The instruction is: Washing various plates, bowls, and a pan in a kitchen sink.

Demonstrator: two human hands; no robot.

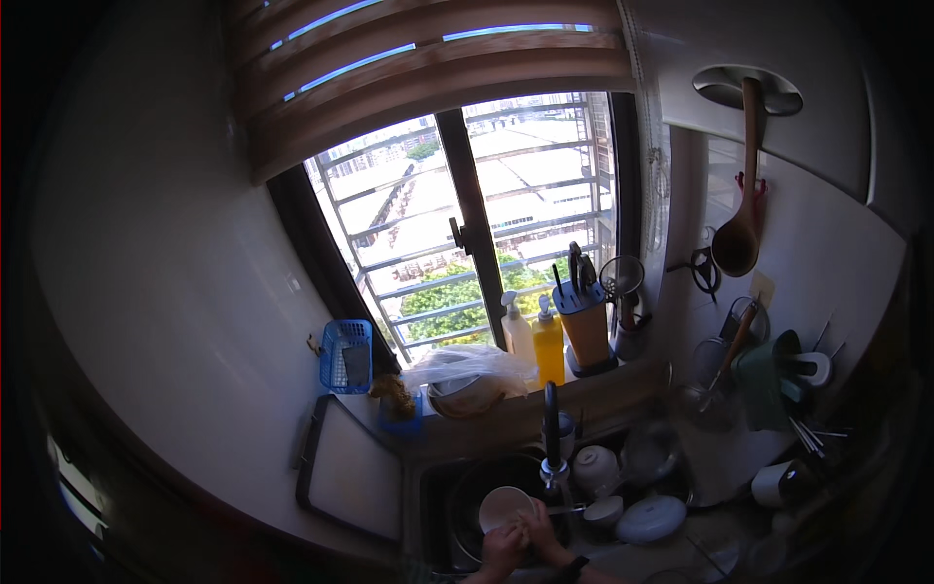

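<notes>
A light round bowl [506,509] is held over the dark sink [432,511], its mouth facing the camera. My left hand [503,549] is at the bowl's lower edge, and my right hand [538,527] grips its right side. The fingers of both hands meet near the rim; whether the left one also grips the bowl is not clear. Below the bowl, a large round dark pan or basin [467,474] lies in the sink. The black faucet [552,431] rises just above and right of the bowl.
Right of the faucet stand an upturned white bowl [596,467], a small bowl [603,509] and a white oval dish [651,519]. A cutting board [350,471] leans at left. Soap bottles [549,343] and a knife block [584,328] line the windowsill. A wooden ladle [737,244] hangs at right.
</notes>
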